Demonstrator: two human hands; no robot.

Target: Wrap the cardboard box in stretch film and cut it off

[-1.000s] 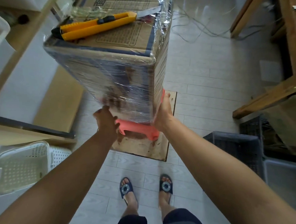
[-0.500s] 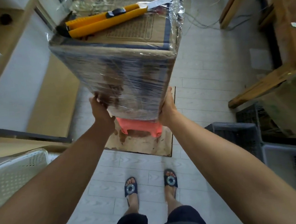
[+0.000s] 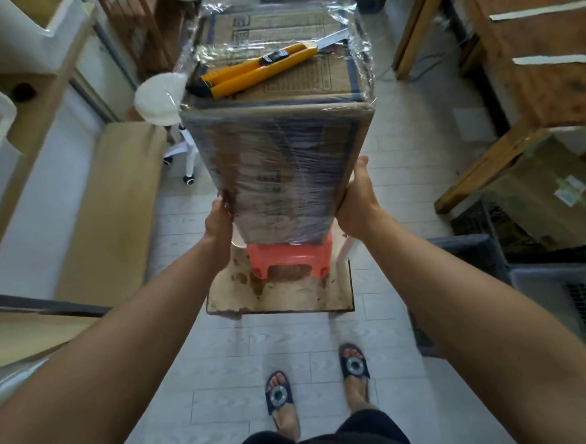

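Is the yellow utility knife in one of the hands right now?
No, the yellow utility knife lies on top of the cardboard box, while both hands grip the box's lower sides.

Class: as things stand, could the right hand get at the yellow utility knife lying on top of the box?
Probably yes, once freed: the utility knife lies uncovered on the box, but the right hand is gripping the box's side.

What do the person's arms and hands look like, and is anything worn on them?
Both forearms are bare to the frame's edge: no sleeves show. The left hand and right hand wear no gloves, and no watch, ring or bracelet is visible. Lower down, the person wears dark shorts and dark open-toed sandals, each with a round pale ornament on top.
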